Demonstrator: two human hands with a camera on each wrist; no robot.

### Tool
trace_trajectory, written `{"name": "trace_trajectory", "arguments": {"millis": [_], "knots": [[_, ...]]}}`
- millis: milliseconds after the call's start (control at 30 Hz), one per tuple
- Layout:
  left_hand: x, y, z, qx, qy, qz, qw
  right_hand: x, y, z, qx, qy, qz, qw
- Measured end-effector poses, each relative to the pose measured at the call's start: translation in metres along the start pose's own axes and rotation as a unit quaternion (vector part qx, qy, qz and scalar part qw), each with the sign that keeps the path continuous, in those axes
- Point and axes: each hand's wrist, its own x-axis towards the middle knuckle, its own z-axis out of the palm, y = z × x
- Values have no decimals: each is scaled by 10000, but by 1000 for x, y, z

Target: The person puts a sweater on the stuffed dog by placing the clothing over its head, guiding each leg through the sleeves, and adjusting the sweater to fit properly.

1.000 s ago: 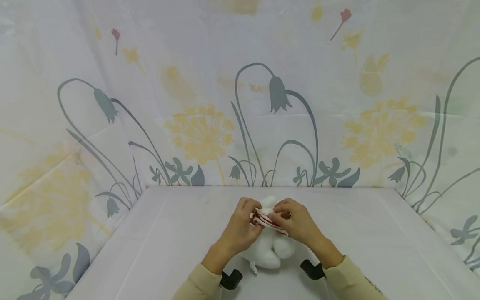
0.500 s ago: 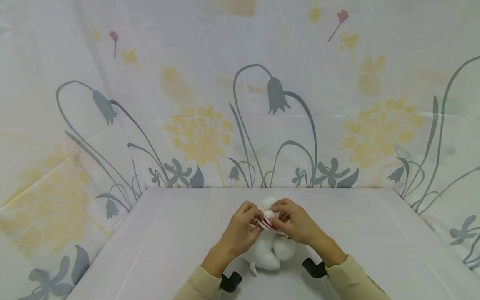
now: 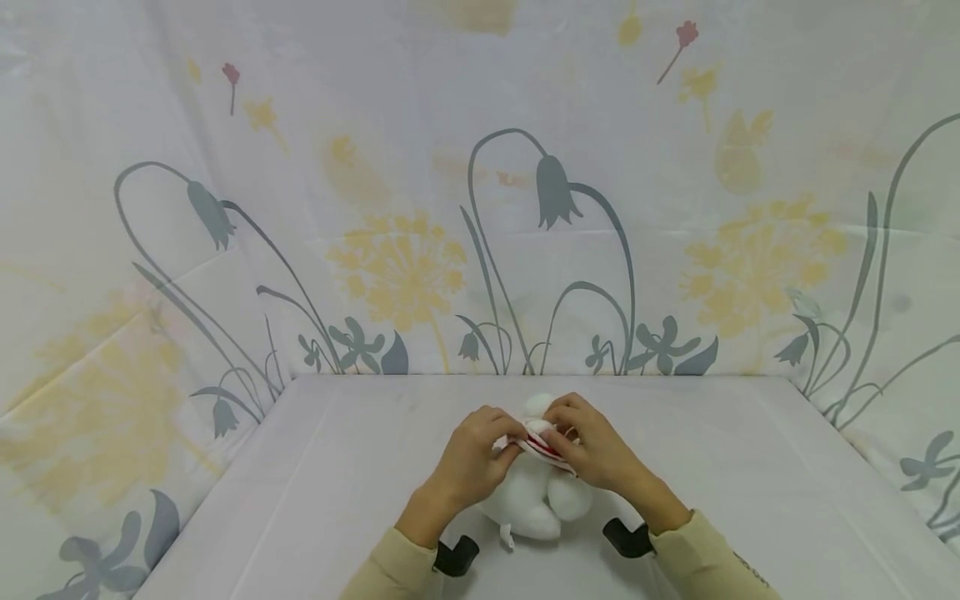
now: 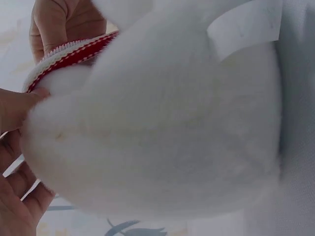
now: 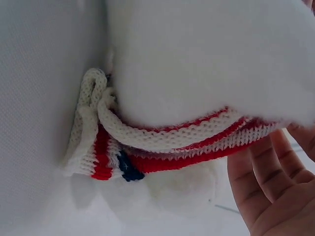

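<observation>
Have white plush toy point(image 3: 517, 510) resting on pale table point(image 3: 352, 450), between both forearms. Carrying striped knit garment point(image 5: 182, 140), white and red with a navy patch low on the right of plush toy, banded against its upper part. Can't tell from these angles whether wrapped fully round or partly draped.

Pinching knit edge between thumb and fingers of left hand point(image 3: 474, 457), at upper left of plush toy. Pinching knit edge likewise with right hand point(image 3: 600, 446), at upper right of plush toy, fingers on the outer side of the knit. Gripping cloth with both, rather than the bulk of the body.

Reads as mid-adjustment: probably working the knit edge open or straight around plush toy. Calls next, by guess, for holding both pinches, spreading the edge evenly and easing it over the fur without bunching.

Relative to grip: got most of plush toy below and nearer than both pinches, with rounded white bump point(image 3: 538, 405) poking out just beyond.

Outward: showing white tag point(image 3: 507, 537) at near, low side of plush toy. Seeing black wrist devices point(image 3: 628, 538) near left and near right of plush toy, at cuffs of beige sleeves point(image 3: 393, 567). Ending with floral sheet point(image 3: 405, 167), upright, well beyond plush toy.
</observation>
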Motion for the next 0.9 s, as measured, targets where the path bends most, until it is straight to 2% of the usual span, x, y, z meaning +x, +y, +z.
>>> {"name": "trace_trajectory", "arguments": {"millis": [233, 367, 500, 600, 633, 700, 833, 900], "knots": [[0, -1, -6, -588, -311, -336, 9972, 0, 1, 0, 39, 90, 218, 9997], [0, 1, -11, -812, -815, -816, 9900, 0, 3, 1, 125, 149, 558, 9983], [0, 2, -14, -665, -1461, -1222, 9794, 0, 4, 2, 227, 99, 807, 9964], [1, 4, -15, -350, -1807, -1276, 9746, 0, 3, 3, 243, 92, 839, 9961], [1, 4, -15, -278, -1823, -1288, 9744, 0, 2, 3, 255, 96, 841, 9961], [1, 5, -14, -215, -1641, -1315, 9774, 0, 1, 3, 290, 95, 807, 9963], [0, 6, -9, -220, -960, -1281, 9869, 0, 0, 3, 312, 100, 781, 9964], [0, 7, -6, -205, -751, -1252, 9891, -1, -1, 3, 302, 124, 781, 9964]]}}
